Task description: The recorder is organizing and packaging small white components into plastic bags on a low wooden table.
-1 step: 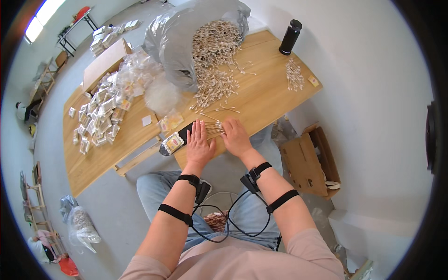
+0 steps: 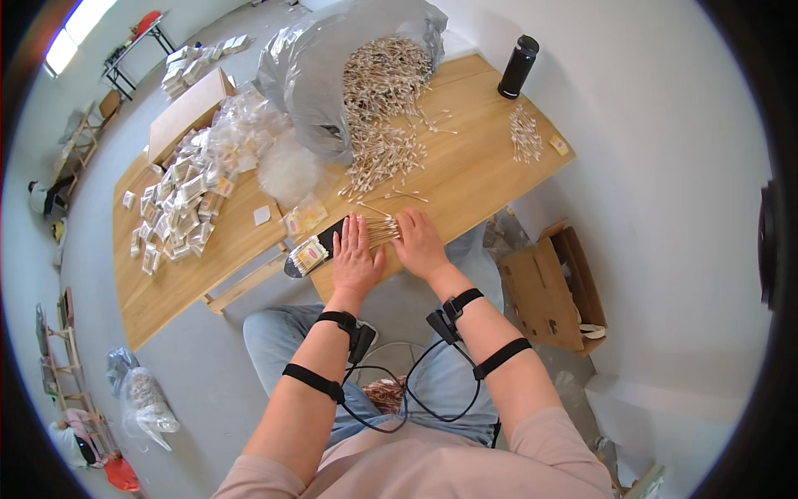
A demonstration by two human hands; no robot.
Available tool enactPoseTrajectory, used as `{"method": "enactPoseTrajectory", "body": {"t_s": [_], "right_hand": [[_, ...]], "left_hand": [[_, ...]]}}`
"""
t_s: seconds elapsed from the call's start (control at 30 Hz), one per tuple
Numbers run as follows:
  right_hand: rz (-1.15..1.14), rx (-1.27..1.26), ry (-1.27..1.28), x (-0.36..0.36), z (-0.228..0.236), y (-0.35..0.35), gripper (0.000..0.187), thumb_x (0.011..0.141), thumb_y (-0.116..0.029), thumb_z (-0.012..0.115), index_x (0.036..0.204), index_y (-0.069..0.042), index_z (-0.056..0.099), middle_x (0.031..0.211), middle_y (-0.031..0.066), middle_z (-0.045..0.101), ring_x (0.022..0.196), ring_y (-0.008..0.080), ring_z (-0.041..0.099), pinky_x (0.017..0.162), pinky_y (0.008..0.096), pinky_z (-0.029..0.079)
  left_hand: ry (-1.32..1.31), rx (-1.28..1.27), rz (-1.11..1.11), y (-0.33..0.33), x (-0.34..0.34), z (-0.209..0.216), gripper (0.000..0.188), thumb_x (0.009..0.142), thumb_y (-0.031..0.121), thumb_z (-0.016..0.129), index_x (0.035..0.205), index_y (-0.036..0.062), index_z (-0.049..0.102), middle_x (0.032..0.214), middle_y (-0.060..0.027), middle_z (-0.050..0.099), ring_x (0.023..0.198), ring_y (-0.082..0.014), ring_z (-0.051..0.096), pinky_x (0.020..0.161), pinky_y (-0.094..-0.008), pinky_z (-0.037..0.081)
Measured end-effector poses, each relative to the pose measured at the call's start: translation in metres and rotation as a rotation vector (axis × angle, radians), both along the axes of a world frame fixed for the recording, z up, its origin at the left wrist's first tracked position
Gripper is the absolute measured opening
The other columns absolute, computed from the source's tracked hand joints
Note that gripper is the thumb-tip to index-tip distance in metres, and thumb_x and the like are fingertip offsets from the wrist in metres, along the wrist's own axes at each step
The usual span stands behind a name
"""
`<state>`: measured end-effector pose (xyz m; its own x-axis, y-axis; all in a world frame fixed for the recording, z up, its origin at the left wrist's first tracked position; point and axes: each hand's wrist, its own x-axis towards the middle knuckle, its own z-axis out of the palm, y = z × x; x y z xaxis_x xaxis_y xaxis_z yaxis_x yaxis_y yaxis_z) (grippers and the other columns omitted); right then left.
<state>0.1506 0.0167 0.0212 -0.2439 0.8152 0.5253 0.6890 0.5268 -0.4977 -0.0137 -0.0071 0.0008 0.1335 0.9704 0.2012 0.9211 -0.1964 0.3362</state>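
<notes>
A row of loose cotton swabs (image 2: 381, 230) lies at the table's near edge between my two hands. My left hand (image 2: 357, 262) rests flat across their left part, fingers straight and together. At their right ends are the bent fingers of my right hand (image 2: 422, 247), pressed against the tips; the fingertips are partly hidden. Under and beside my left hand shows a black flat piece (image 2: 333, 230). On its left end sits a bundle of swabs with a yellow-and-white label card (image 2: 310, 254). A clear printed bag (image 2: 305, 217) lies just beyond.
A large grey plastic bag (image 2: 299, 91) spills a heap of swabs (image 2: 384, 150) onto the wooden table (image 2: 474, 137). Many filled packs (image 2: 187, 204) lie at left beside clear bags (image 2: 287, 173). A black bottle (image 2: 518, 66) stands far right. Below is an opened cardboard box (image 2: 544, 291).
</notes>
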Motion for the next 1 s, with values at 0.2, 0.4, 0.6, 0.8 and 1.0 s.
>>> {"method": "enactPoseTrajectory", "body": {"t_s": [0.2, 0.4, 0.6, 0.8, 1.0], "right_hand": [[-0.048, 0.087, -0.016, -0.010, -0.013, 0.035, 0.034, 0.076, -0.015, 0.069, 0.106, -0.002, 0.059, 0.103, 0.0145, 0.060, 0.105, 0.0355, 0.056, 0.094, 0.0448, 0.044], [-0.089, -0.107, -0.068, -0.015, -0.010, 0.064, 0.015, 0.077, -0.014, 0.068, 0.091, -0.009, 0.067, 0.089, 0.0115, 0.061, 0.092, 0.0333, 0.057, 0.083, 0.0444, 0.047], [0.066, -0.331, -0.086, -0.008, 0.000, 0.070, 0.007, 0.074, -0.011, 0.065, 0.078, -0.013, 0.071, 0.086, 0.0090, 0.061, 0.093, 0.0317, 0.057, 0.081, 0.0427, 0.048], [0.069, -0.221, 0.110, -0.002, -0.006, 0.050, 0.006, 0.073, -0.009, 0.065, 0.077, -0.010, 0.069, 0.084, 0.0090, 0.061, 0.090, 0.0313, 0.058, 0.079, 0.0435, 0.047], [0.052, -0.133, 0.108, -0.007, -0.005, 0.022, 0.009, 0.069, -0.007, 0.071, 0.075, -0.008, 0.065, 0.082, 0.0090, 0.059, 0.085, 0.0300, 0.057, 0.077, 0.0418, 0.047]], "left_hand": [[0.050, -0.025, 0.000, 0.001, 0.004, 0.005, 0.068, 0.093, 0.040, 0.051, 0.148, 0.0034, 0.033, 0.157, -0.0161, 0.025, 0.147, -0.0283, 0.021, 0.119, -0.0464, 0.014], [0.055, -0.029, 0.006, 0.001, 0.004, 0.007, 0.068, 0.093, 0.041, 0.051, 0.147, 0.0028, 0.035, 0.157, -0.0160, 0.026, 0.146, -0.0283, 0.022, 0.119, -0.0460, 0.014], [0.034, -0.019, 0.018, 0.000, 0.002, 0.006, 0.070, 0.092, 0.043, 0.050, 0.148, 0.0031, 0.033, 0.158, -0.0150, 0.024, 0.147, -0.0277, 0.020, 0.119, -0.0465, 0.014], [0.019, -0.027, 0.021, 0.000, 0.005, 0.008, 0.071, 0.092, 0.042, 0.052, 0.147, 0.0020, 0.033, 0.157, -0.0164, 0.026, 0.147, -0.0285, 0.021, 0.119, -0.0457, 0.014], [0.026, 0.005, 0.012, 0.001, 0.002, 0.007, 0.069, 0.091, 0.042, 0.052, 0.146, 0.0019, 0.036, 0.156, -0.0157, 0.029, 0.146, -0.0289, 0.024, 0.119, -0.0459, 0.014]]}}
